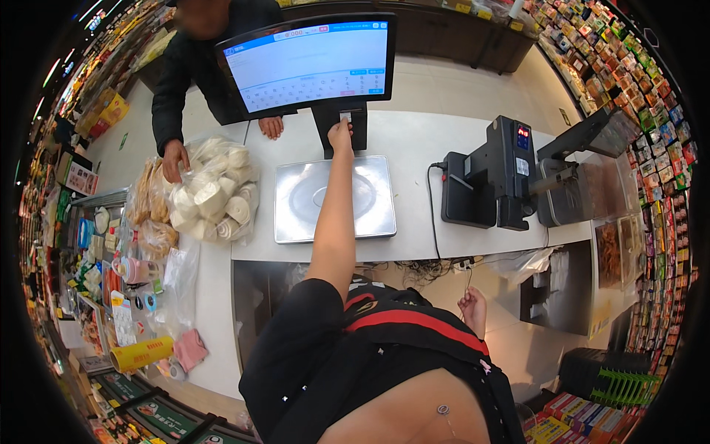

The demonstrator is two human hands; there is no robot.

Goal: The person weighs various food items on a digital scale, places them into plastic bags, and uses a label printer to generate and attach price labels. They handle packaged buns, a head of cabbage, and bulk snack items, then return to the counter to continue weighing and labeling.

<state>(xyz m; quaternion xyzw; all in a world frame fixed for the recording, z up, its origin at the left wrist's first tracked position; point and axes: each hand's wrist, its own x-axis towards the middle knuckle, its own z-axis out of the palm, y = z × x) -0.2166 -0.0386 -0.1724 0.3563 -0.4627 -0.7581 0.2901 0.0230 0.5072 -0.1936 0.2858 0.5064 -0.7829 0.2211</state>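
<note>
My left hand (340,133) reaches over the metal weighing plate (363,194) of a counter scale. Its fingers pinch a small white label (346,116) at the label slot in the scale's black column, just below the touch screen (310,61). My right hand (472,311) hangs low beside my body, below the counter's edge, its fingers curled; whether it holds anything is unclear. Left of the scale lies a clear plastic bag of pale rolled food (213,194), with another person's hand (176,161) on its upper left. That person's other hand (271,127) rests on the counter.
A black device with a red digital display (513,166) stands at the right, its cable (432,211) crossing the counter. Bags of brown food (150,194), a pink bottle (136,271), a yellow roll (143,353) and a pink cloth (189,349) lie at the left. Food containers (607,183) stand far right.
</note>
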